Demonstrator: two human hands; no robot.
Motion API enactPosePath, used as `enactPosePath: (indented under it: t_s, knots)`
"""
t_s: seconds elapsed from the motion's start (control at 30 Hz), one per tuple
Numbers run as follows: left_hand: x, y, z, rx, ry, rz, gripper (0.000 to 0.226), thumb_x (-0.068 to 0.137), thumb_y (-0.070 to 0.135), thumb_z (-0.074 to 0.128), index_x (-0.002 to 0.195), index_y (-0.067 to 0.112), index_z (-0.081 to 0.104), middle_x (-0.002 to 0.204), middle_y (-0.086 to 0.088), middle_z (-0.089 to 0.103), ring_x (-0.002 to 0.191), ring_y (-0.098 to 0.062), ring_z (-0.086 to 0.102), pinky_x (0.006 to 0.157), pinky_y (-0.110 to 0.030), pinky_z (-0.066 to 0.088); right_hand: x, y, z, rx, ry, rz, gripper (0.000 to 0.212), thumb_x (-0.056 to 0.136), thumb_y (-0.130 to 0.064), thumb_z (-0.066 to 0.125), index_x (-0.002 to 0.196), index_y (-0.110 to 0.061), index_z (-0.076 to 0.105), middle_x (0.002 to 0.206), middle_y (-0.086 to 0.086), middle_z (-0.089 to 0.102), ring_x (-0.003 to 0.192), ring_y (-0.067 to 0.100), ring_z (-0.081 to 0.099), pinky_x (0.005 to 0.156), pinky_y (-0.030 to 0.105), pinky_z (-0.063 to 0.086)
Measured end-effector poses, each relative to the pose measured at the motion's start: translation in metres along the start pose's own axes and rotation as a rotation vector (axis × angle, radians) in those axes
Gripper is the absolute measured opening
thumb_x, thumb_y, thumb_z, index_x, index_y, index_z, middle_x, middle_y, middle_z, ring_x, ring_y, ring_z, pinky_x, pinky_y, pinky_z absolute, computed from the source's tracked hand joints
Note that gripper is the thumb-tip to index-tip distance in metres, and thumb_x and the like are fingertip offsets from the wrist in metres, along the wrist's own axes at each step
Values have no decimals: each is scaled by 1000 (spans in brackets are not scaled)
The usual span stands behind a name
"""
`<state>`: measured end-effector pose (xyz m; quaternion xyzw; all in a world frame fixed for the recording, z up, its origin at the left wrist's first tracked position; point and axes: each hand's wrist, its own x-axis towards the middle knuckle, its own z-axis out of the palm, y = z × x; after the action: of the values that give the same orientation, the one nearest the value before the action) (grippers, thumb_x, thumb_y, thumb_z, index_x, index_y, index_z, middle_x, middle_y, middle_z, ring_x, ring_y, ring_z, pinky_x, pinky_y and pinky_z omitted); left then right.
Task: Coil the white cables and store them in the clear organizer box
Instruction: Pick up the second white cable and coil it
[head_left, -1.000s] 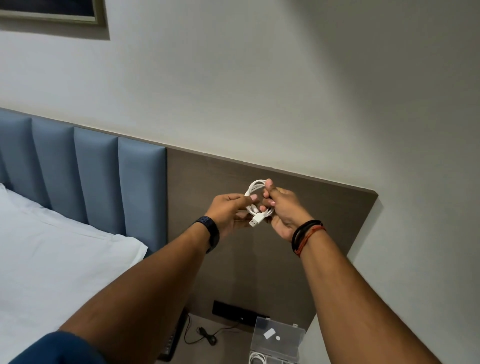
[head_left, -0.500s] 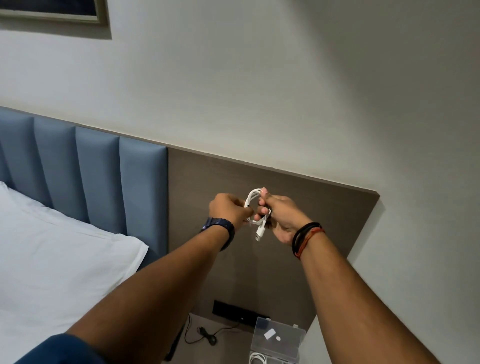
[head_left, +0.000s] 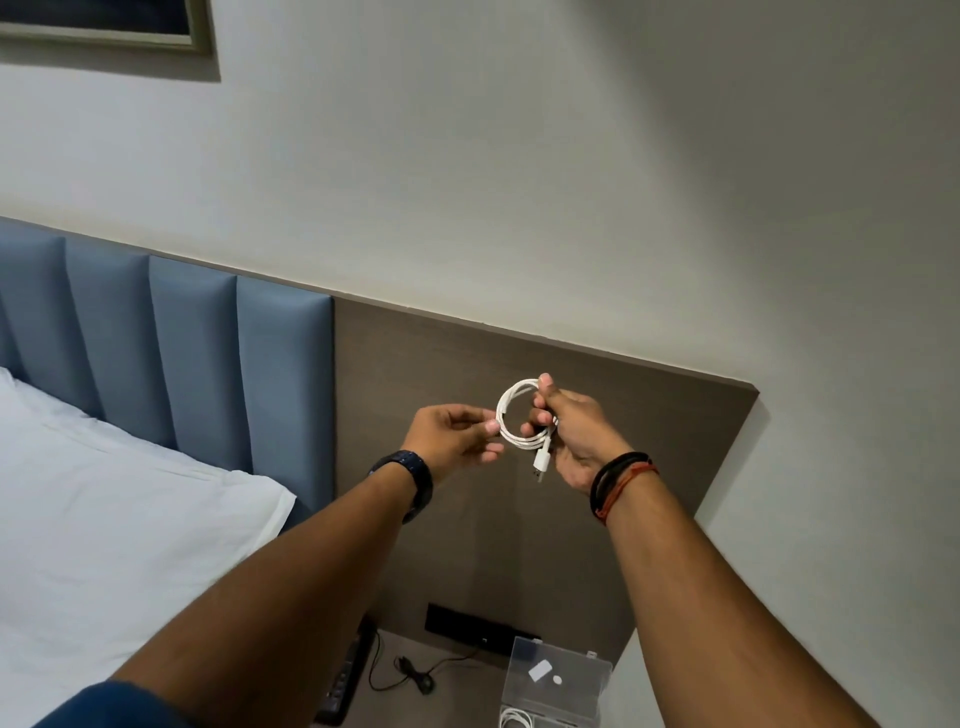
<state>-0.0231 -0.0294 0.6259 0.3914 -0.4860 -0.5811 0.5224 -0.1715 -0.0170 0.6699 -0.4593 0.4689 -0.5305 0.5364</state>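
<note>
A white cable (head_left: 511, 418) is wound into a small round coil, held up in front of the brown headboard panel. My right hand (head_left: 571, 434) pinches the coil's right side, and a USB plug hangs down from it. My left hand (head_left: 457, 434) grips the coil's left edge between thumb and fingertips. Far below, at the bottom edge of the view, the clear organizer box (head_left: 558, 680) stands with its lid up, and another white cable (head_left: 514, 719) lies inside it.
The box sits on a bedside table (head_left: 457, 691) with a thin black cable (head_left: 410, 675) and a black remote (head_left: 345, 680). A black socket strip (head_left: 467, 626) is on the panel. A white pillow (head_left: 119, 519) and blue padded headboard (head_left: 208, 353) lie left.
The coil has turned to face the camera as an open ring. My hands have drawn slightly apart, and the plug now hangs free below the right hand.
</note>
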Motion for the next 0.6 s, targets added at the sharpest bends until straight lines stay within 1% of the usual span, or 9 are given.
enactPosePath:
  t_s: [0.07, 0.13, 0.23, 0.3, 0.37, 0.43, 0.5, 0.57, 0.6]
  knots:
    - [2, 0, -4, 145, 40, 33, 19, 81, -4, 64, 99, -10, 62, 73, -14, 67, 48, -12, 65, 52, -22, 57, 1, 2, -1, -8, 7, 5, 37, 98, -30, 44, 66, -13, 46, 38, -8, 41, 43, 14, 45, 46, 21, 45]
    - [6, 0, -9, 255, 91, 70, 18, 80, -4, 66, 96, -10, 65, 72, -11, 68, 45, -11, 63, 49, -20, 55, 1, 4, -4, -38, 15, 15, 37, 98, -33, 44, 65, -15, 47, 37, -8, 41, 45, 14, 47, 45, 21, 43]
    - [10, -1, -19, 374, 182, 105, 12, 78, 0, 69, 90, -1, 69, 76, -11, 69, 45, -11, 63, 48, -18, 53, -1, 9, -8, -110, 17, 53, 38, 97, -39, 45, 64, -19, 48, 37, -9, 42, 45, 11, 52, 49, 23, 37]
    - [11, -2, -21, 498, 196, 109, 7, 79, 7, 71, 86, 8, 71, 77, -8, 70, 46, -9, 63, 47, -16, 52, -1, 11, -9, -142, 20, 63, 39, 96, -41, 45, 64, -21, 48, 37, -9, 42, 46, 11, 52, 49, 23, 37]
    - [11, 0, -17, 590, 150, 74, 4, 79, 14, 73, 83, 15, 71, 71, 0, 69, 43, -3, 58, 41, -12, 45, -1, 12, -7, -147, 23, 69, 40, 97, -42, 43, 63, -21, 47, 37, -10, 41, 48, 12, 51, 48, 22, 37]
    - [11, 4, -11, 687, 70, 33, 5, 78, 21, 73, 81, 18, 73, 59, 10, 62, 40, 1, 50, 38, -10, 38, -1, 11, -6, -121, 15, 75, 41, 97, -43, 42, 63, -21, 46, 37, -10, 40, 49, 12, 49, 49, 22, 38]
    - [11, 9, -4, 791, -23, 19, 6, 78, 23, 71, 74, 20, 74, 44, 15, 54, 40, 2, 45, 43, -13, 37, -2, 9, -5, -116, -8, 71, 41, 97, -43, 42, 63, -21, 46, 37, -10, 39, 49, 13, 49, 48, 22, 39]
    - [11, 10, -1, 840, -69, 34, 17, 79, 24, 69, 62, 23, 70, 35, 16, 49, 36, 3, 43, 45, -14, 34, -2, 8, -4, -120, -26, 67, 41, 97, -43, 42, 63, -20, 45, 37, -10, 39, 49, 13, 49, 44, 20, 39]
    - [11, 10, 0, 849, -76, 50, 21, 80, 23, 68, 59, 24, 69, 33, 17, 48, 34, 3, 42, 45, -13, 33, -3, 7, -4, -118, -26, 66, 41, 97, -43, 42, 63, -20, 45, 37, -10, 38, 49, 13, 49, 43, 20, 39]
